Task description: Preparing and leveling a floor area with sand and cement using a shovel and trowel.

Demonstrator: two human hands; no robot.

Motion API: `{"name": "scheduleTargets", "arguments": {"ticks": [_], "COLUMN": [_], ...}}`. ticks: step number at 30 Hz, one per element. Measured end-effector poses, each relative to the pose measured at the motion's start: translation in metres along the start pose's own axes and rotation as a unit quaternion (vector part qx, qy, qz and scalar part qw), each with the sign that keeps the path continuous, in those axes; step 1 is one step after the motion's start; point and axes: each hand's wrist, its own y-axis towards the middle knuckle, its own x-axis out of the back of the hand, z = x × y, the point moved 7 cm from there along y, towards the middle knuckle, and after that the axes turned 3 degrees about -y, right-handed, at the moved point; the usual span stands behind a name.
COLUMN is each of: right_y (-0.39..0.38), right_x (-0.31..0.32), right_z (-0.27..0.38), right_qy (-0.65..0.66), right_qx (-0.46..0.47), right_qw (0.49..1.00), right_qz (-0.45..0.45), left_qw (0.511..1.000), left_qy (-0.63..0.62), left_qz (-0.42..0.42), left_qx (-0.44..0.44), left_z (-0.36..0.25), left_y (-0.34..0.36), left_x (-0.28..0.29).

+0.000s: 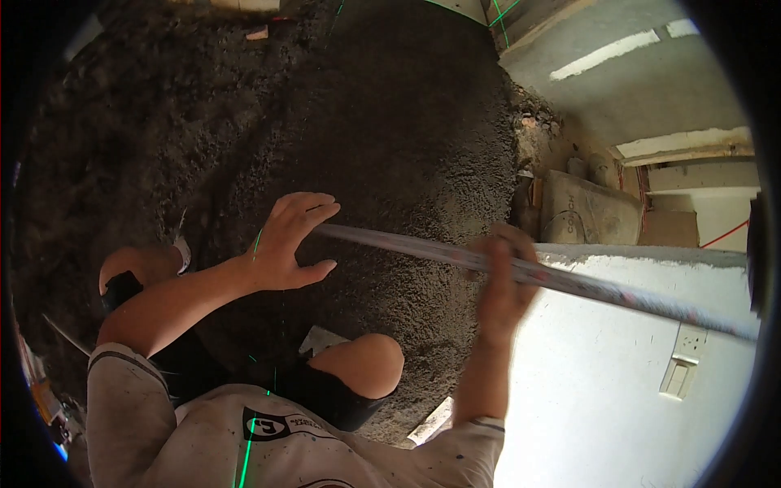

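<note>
My right hand (504,272) is closed around a long, grey, mortar-smeared straightedge bar (407,241), slightly blurred by motion. The bar slants from the middle of the view down to the right, passing in front of the white wall. Close to the bar's left end is my left hand (294,244), with thumb and fingers spread and nothing in its grasp. Below both hands lies dark, damp mortar (382,138), smoother in the middle and lumpy toward the left. My bent knees show beneath my arms.
A white wall (594,350) with a switch plate (682,368) rises at the right. Beyond it sit a dusty bag (590,213) and rubble (533,134) along the mortar's edge. Green laser lines (504,15) cross at the top and run over my shirt. A brick piece (257,33) lies far off.
</note>
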Motion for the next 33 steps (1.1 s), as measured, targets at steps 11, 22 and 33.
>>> {"name": "scheduleTargets", "arguments": {"ticks": [11, 22, 33], "right_y": [-0.061, -0.116, -0.121], "right_x": [0.327, 0.366, 0.379], "right_z": [-0.107, -0.213, -0.232], "right_qy": [-0.306, -0.301, -0.268], "right_qx": [-0.072, -0.163, -0.188], "right_qw": [0.917, 0.893, 0.884], "right_qz": [-0.244, -0.293, -0.333], "left_qw": [0.864, 0.886, 0.892], "left_qy": [0.149, 0.120, 0.138], "left_qz": [0.475, 0.438, 0.422], "left_qx": [0.081, 0.094, 0.082], "left_z": [0.064, 0.065, 0.064], "left_y": [-0.092, -0.094, -0.089], "left_x": [-0.025, -0.019, -0.014]}}
